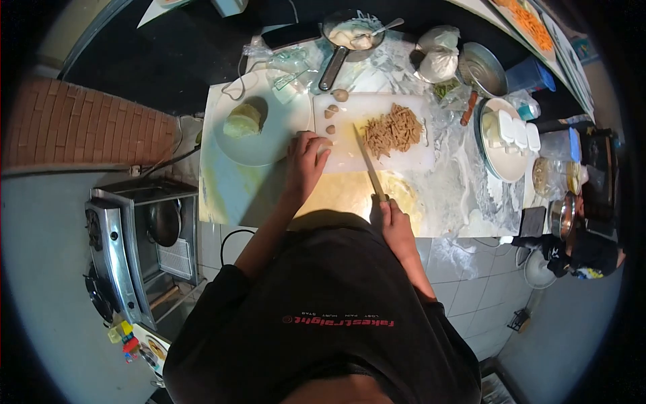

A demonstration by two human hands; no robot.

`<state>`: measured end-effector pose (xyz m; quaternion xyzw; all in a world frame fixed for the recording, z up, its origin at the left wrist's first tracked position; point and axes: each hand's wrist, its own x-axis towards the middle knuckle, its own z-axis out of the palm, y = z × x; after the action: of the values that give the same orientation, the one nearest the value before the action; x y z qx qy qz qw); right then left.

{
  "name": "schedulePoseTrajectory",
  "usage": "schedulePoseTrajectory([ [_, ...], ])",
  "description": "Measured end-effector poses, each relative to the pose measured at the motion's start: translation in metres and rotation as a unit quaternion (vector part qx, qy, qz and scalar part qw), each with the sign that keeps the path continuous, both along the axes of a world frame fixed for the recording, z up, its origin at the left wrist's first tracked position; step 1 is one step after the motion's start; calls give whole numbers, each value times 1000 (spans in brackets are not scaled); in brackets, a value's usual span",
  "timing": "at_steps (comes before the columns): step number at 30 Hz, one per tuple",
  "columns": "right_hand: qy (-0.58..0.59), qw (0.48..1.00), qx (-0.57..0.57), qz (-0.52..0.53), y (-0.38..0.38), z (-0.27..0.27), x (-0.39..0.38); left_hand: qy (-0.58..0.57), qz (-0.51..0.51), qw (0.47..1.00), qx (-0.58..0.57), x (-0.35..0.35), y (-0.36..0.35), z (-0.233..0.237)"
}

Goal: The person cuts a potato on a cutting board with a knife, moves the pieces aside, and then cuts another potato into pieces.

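My right hand is wrapped round the handle of a long knife, whose blade lies over the white cutting board. My left hand rests at the board's left edge beside the plate, fingers bent; what is under its fingertips is too small to make out. On the board's right half lies a heap of brown strips. Small round brown pieces sit in a column near the upper left. A piece of cabbage is on the large pale plate.
Behind the board stands a pan with white food and a spoon. A metal bowl, plastic bags and a plate with white containers are at the right. A stove stands left. Another person is at far right.
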<state>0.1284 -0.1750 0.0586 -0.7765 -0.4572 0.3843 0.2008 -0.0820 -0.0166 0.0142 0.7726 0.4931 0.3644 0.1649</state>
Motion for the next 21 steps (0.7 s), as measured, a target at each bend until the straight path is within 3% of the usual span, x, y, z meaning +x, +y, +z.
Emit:
schedulePoseTrajectory([
  [6, 7, 1000, -7, 23, 6, 6, 6, 17, -1, 1000, -19, 11, 1, -1],
  [8, 5, 1000, -4, 24, 6, 5, 4, -53, -36, 988, -137, 11, 1, -5],
  [12, 13, 999, 1, 36, 4, -1, -2, -75, -47, 991, -102, 5, 5, -4],
  [14, 12, 999, -2, 34, 3, -2, -4, -28, -142, 989, -19, 1, 9, 7],
  [17, 10, 1000, 1, 25, 4, -3, -6, 9, -186, 982, -30, -1, 13, 4],
  [21, 13, 1000, 6, 22, 3, -12, -3, 20, -158, 986, -58, 7, 10, 6],
])
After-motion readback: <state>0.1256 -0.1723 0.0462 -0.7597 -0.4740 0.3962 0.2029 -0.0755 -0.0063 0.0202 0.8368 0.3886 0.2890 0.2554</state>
